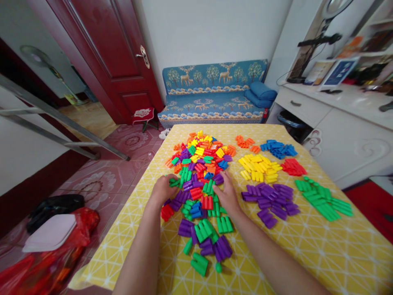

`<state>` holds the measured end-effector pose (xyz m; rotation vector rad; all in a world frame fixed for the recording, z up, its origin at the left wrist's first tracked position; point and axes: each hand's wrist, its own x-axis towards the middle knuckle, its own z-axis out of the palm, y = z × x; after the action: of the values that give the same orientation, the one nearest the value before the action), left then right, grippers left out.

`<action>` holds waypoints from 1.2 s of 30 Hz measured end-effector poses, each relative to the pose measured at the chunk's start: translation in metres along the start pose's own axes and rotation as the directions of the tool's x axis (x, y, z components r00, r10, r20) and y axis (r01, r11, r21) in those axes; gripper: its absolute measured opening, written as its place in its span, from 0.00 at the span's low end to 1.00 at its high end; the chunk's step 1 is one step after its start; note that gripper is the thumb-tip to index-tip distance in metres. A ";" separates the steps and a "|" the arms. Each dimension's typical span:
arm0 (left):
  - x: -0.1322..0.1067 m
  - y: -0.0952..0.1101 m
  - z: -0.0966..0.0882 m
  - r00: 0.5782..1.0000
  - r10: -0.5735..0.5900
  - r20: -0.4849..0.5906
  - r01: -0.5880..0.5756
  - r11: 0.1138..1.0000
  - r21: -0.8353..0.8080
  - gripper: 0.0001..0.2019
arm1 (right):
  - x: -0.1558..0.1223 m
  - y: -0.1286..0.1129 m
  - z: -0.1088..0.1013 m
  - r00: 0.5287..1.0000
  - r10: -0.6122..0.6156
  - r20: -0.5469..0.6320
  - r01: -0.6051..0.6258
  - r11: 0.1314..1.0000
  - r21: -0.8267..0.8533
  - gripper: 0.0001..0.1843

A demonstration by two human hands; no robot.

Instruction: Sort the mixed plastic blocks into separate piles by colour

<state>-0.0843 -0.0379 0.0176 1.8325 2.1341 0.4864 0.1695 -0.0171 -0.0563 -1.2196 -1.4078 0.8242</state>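
A mixed pile of ribbed plastic building blocks (196,192) in several colours runs down the middle of the table. My left hand (162,190) is at the pile's left side, its fingers curled onto a green block (174,182); the fingertips are partly hidden. On the right edge of the pile is my right hand (227,193), thumb and fingers apart. Its thumb touches or nearly touches a green block (208,187), and its fingers are beside a purple block (218,179).
Right of the pile lie single-colour groups: orange blocks (245,141), blue blocks (278,148), yellow blocks (259,167), red blocks (294,166), purple blocks (272,200) and green blocks (322,198). The table (129,250) has a yellow patterned cloth. A blue sofa (211,96) stands behind it.
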 end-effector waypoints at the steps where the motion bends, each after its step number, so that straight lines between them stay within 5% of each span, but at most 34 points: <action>1: 0.000 0.001 0.002 0.999 -0.021 -0.037 0.020 0.999 -0.025 0.15 | 0.000 0.000 0.003 0.999 0.003 0.041 -0.005 1.000 0.030 0.36; 7: 0.007 0.027 0.009 0.947 -0.068 -0.313 -0.042 0.943 -0.330 0.10 | -0.001 -0.014 0.004 0.952 -0.049 0.302 0.029 0.997 0.072 0.40; 12: 0.011 0.068 0.025 0.958 0.146 -0.246 -0.272 0.730 -0.627 0.12 | -0.001 -0.024 0.001 0.943 -0.088 0.322 0.049 0.991 0.126 0.38; 16: 0.007 0.085 0.041 0.922 0.354 -0.156 -0.373 0.705 -0.604 0.10 | 0.000 -0.023 0.001 0.964 -0.054 0.262 0.000 0.980 0.201 0.31; 21: 0.000 0.082 0.048 0.881 0.463 -0.096 -0.423 0.684 -0.595 0.16 | 0.001 -0.022 0.001 0.985 -0.029 0.168 -0.001 0.985 0.173 0.15; 29: 0.002 0.071 0.058 0.904 0.423 -0.061 -0.359 0.674 -0.645 0.23 | -0.001 -0.020 0.001 0.996 -0.005 0.091 -0.002 0.997 0.082 0.06; 36: 0.005 0.066 0.060 0.916 0.397 -0.063 -0.358 0.733 -0.579 0.18 | -0.008 -0.049 -0.017 0.988 -0.139 -0.061 0.142 0.988 0.054 0.06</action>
<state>-0.0012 -0.0203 -0.0080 1.8517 1.3267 1.0282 0.1736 -0.0390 -0.0092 -1.0788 -1.3971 0.7225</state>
